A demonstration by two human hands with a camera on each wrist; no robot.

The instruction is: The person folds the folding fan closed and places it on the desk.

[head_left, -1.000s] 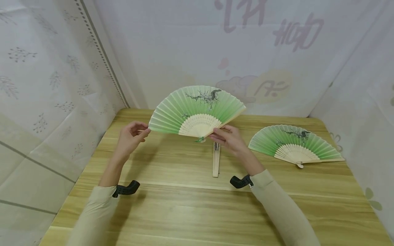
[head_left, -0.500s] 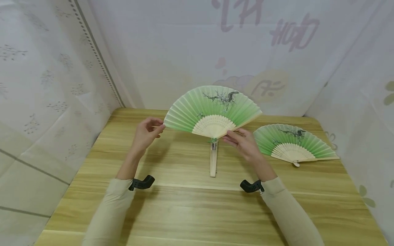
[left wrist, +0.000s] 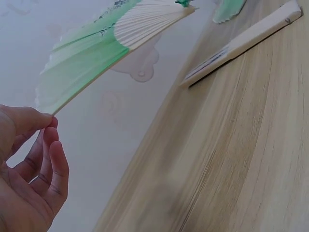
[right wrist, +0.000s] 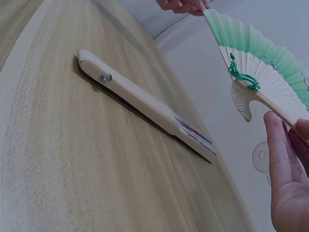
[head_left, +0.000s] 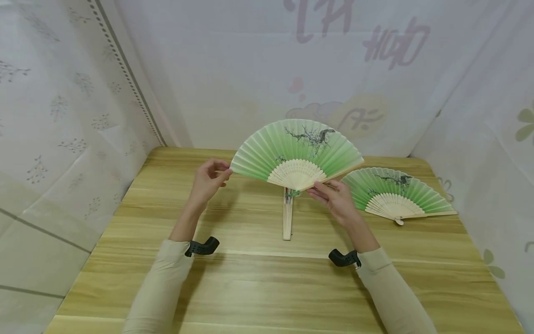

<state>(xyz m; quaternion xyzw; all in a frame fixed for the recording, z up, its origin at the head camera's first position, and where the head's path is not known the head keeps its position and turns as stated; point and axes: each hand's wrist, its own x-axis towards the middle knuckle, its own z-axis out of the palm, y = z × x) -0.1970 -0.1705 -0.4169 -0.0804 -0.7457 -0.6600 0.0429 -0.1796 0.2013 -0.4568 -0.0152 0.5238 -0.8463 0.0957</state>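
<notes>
Spread wide above the table is a green folding fan (head_left: 267, 160) with a dark branch print, pale ribs and a green cord at its pivot. My left hand (head_left: 208, 182) pinches its left outer corner between thumb and fingers, as the left wrist view shows at the fan's edge (left wrist: 79, 79). With the right hand (head_left: 335, 202) I grip the right guard stick near the pivot, thumb in front and fingers behind. Below the held fan lies a folded fan (head_left: 288, 218), its upper end overlapped by the cord in the head view. In the right wrist view its metal pivot pin shows.
A second open green fan (head_left: 396, 197) lies on the table to the right, its left tip close to my right hand. The wooden table (head_left: 250, 287) ends at a printed white cloth (head_left: 233, 69) behind, with more cloth hanging at both sides.
Both hands have carried the open fan to the right, the left hand farther than the right. The head view has shifted slightly. The two fans on the table stay put.
</notes>
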